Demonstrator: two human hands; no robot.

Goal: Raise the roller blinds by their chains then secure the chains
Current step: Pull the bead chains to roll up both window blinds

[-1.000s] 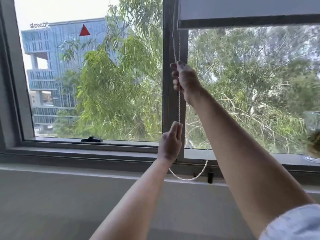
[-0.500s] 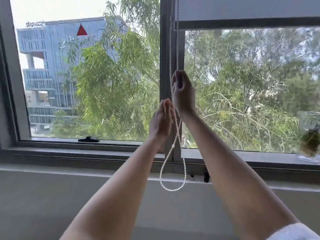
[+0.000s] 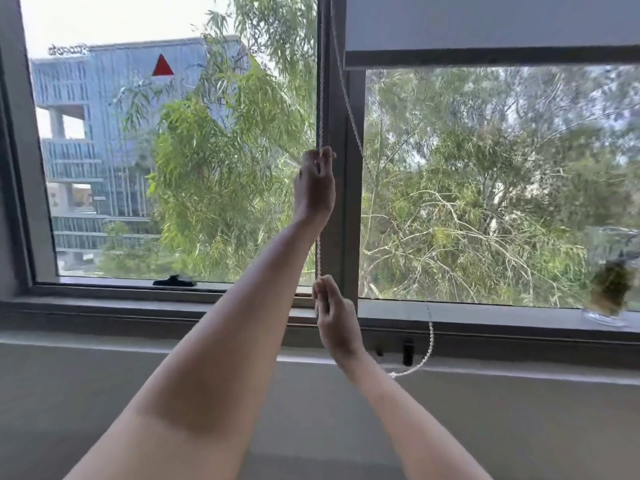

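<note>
A grey roller blind (image 3: 485,26) covers only the top of the right window pane, its bottom bar near the upper edge of view. Its white bead chain (image 3: 320,98) hangs along the centre window post in two strands, and the loop's lowest part (image 3: 426,353) swings out to the right below the sill. My left hand (image 3: 314,188) is raised and closed on the left strand. About a forearm lower, at sill height, my right hand (image 3: 335,317) grips the same strand. The chain runs taut between both hands.
A small black clip (image 3: 408,351) sits on the wall under the sill, right of my right hand. A black window latch (image 3: 175,281) lies on the left pane's frame. A glass jar with a plant (image 3: 610,289) stands on the sill at far right.
My right hand has come down from head height to the sill with the chain. My left hand has risen from the sill to grip higher up. The chain's loop has swung right.
</note>
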